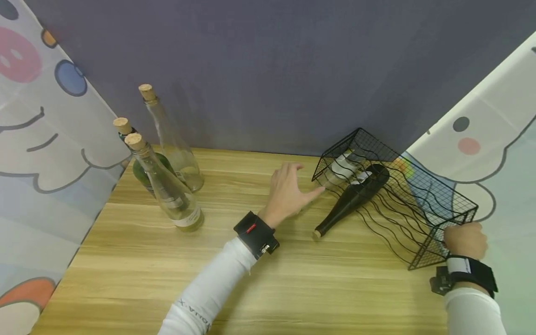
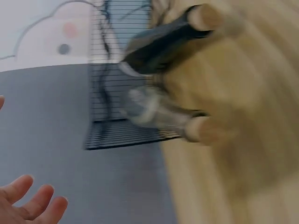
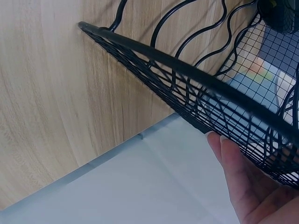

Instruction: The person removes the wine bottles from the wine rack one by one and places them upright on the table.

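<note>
A black wire wine rack (image 1: 412,170) with wavy bars stands at the table's back right. In it lie a dark corked bottle (image 1: 356,197), its neck sticking out toward the front, and a clear bottle (image 1: 343,167) with a pale label. My left hand (image 1: 286,193), fingers and thumb spread, is just left of the clear bottle and holds nothing. Blurred bottle corks (image 2: 205,17) face the left wrist camera. At the rack's right end, my right hand (image 1: 466,239) grips the mesh side; its fingertips (image 3: 229,147) press against the wires.
Three corked bottles stand upright at the table's left: a clear one (image 1: 177,153) at the back, a green one (image 1: 161,163) partly hidden, and a clear one (image 1: 173,195) in front. A grey panel (image 1: 251,79) rises behind the wooden table (image 1: 335,288), with cartoon-printed sheets on both sides.
</note>
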### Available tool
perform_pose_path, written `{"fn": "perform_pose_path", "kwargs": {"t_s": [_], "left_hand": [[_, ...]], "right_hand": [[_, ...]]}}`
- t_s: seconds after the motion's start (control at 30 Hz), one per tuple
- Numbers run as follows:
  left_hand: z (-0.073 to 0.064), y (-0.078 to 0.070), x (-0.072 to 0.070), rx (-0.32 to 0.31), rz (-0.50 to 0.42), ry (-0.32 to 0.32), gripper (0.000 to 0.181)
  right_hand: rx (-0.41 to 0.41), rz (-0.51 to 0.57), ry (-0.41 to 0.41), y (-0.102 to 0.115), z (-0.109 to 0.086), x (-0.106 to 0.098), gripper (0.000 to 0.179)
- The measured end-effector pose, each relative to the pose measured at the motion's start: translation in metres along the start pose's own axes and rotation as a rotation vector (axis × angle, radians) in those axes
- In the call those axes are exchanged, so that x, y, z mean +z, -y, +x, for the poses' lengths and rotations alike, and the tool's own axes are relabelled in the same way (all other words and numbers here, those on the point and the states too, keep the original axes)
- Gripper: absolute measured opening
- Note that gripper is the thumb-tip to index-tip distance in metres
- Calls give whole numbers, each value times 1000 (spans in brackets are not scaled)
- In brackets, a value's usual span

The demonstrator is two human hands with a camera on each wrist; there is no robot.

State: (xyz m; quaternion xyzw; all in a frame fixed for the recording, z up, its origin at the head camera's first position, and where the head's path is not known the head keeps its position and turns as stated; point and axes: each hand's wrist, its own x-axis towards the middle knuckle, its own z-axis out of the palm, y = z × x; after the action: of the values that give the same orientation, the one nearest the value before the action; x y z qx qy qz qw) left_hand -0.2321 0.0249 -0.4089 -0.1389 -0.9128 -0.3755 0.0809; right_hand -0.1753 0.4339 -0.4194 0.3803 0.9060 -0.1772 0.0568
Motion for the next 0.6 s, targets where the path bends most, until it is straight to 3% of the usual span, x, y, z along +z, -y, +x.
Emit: {"fn": "perform_pose_path", "kwargs": {"t_s": [0.27,0.6], "left_hand": [[0,28,32,-69,35,100,79],[-2,40,49,-190,162,237,78]], "right_hand": [[7,5,1,2,-1,3,64],[7,23,15,1,-1,1,65]]}}
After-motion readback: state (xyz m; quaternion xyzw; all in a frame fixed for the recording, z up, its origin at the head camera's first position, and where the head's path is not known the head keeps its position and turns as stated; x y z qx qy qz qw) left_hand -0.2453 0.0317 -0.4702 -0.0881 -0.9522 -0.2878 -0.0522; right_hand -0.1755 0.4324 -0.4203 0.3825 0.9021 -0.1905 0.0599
